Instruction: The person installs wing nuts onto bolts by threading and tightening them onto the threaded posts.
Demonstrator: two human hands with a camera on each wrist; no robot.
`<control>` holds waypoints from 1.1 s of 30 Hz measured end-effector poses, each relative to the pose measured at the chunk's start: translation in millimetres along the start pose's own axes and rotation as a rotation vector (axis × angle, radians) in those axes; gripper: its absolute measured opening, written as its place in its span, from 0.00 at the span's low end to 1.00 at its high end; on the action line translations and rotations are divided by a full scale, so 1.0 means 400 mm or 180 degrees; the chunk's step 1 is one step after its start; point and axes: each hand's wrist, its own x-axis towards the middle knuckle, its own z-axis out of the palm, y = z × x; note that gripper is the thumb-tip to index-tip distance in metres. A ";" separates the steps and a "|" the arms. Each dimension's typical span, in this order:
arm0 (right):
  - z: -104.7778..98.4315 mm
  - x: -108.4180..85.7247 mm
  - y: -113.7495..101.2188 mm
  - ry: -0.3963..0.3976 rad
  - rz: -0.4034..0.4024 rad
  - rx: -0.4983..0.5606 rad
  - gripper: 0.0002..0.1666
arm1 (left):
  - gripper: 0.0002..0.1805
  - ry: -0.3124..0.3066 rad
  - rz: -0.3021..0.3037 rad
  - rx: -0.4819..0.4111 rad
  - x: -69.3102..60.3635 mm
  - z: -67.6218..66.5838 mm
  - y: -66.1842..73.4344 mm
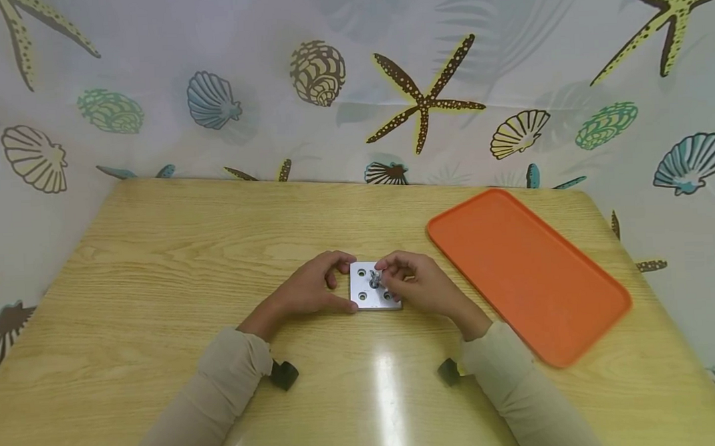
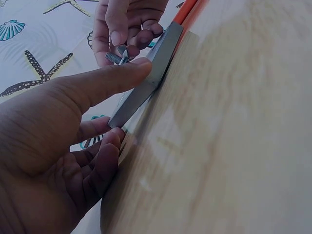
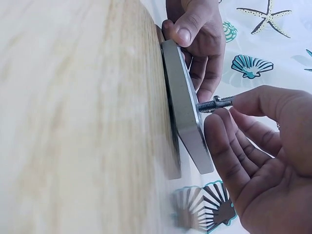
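A silver metal plate with several round holes lies on the table; its thick edge shows in the right wrist view. The left hand holds the plate by its left side, thumb and fingertips at its edges. Threaded metal hardware stands up from the plate's face near the middle. The right hand pinches its outer end between thumb and fingers. Whether it is one part or several cannot be told, since the fingers partly cover it.
An orange tray lies on the wooden table, right of the hands. Behind the table hangs a cloth printed with shells and starfish. Dark wrist-worn pieces show below both sleeves.
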 end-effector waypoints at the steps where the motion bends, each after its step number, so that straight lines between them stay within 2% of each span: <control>1: 0.000 0.000 0.000 -0.0007 -0.0016 -0.0008 0.14 | 0.45 0.0001 -0.0003 -0.0001 0.000 0.000 -0.001; 9: -0.003 -0.001 0.001 -0.0126 -0.0312 -0.0114 0.19 | 0.45 0.0022 -0.0020 0.0005 0.001 0.002 -0.006; 12: -0.003 -0.001 0.001 -0.0161 -0.0332 -0.0110 0.19 | 0.45 0.0029 -0.0013 0.0009 0.003 0.004 -0.009; 33: -0.003 -0.001 0.003 0.0011 -0.0059 -0.0149 0.09 | 0.44 0.0022 -0.0031 -0.0028 0.000 0.002 0.000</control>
